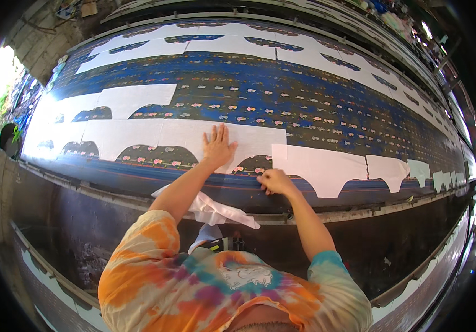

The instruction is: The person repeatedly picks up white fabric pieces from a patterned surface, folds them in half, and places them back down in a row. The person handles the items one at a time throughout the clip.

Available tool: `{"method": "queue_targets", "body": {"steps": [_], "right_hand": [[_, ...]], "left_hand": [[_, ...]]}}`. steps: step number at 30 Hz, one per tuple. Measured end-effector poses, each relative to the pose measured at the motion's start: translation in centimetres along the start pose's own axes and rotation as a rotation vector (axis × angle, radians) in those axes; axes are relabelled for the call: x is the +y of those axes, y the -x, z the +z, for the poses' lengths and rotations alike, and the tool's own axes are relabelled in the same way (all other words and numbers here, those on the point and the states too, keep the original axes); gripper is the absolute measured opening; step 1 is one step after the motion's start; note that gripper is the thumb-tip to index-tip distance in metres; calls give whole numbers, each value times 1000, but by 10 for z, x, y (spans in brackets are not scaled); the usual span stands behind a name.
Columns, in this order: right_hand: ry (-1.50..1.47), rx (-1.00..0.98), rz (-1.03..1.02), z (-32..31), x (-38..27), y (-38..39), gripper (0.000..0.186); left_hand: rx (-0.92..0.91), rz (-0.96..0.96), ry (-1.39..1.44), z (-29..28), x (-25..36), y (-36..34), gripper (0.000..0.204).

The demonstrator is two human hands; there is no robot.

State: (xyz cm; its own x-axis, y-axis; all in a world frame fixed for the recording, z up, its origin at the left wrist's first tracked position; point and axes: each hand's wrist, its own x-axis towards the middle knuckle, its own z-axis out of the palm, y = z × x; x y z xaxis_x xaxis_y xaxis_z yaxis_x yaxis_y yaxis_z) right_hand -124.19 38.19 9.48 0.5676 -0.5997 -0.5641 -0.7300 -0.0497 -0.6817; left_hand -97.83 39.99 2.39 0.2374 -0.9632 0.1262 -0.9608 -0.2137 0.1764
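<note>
Here, left hand [220,148] flat on white piece [257,141], patterned table [221,72] beneath.

Along the near side of the desk [315,119] runs a front row [326,166] of pieces, with a shorter row [138,98] behind its left part and a back row [224,47] near the far edge. The left hand [220,148] rests on one front piece [257,144]; the right hand [275,181] is right of it, nearer the person [249,285]. A loose cloth [218,212] lies at the near edge, left of the right hand.
</note>
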Motion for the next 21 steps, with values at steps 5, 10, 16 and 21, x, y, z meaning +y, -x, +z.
{"method": "queue_targets", "body": {"steps": [5,10,16,21], "right_hand": [[258,-267,-301,58,-16,30,43],[401,-71,-514,91,2,45,36],[-192,180,-451,85,0,57,12],[-615,161,-363,52,-10,66,20]], "left_hand": [[-171,178,252,-27,-58,69,46],[-158,370,454,-74,-89,146,43],[-140,132,331,-75,-138,182,21],[-44,-59,797,-103,-122,168,15]]}}
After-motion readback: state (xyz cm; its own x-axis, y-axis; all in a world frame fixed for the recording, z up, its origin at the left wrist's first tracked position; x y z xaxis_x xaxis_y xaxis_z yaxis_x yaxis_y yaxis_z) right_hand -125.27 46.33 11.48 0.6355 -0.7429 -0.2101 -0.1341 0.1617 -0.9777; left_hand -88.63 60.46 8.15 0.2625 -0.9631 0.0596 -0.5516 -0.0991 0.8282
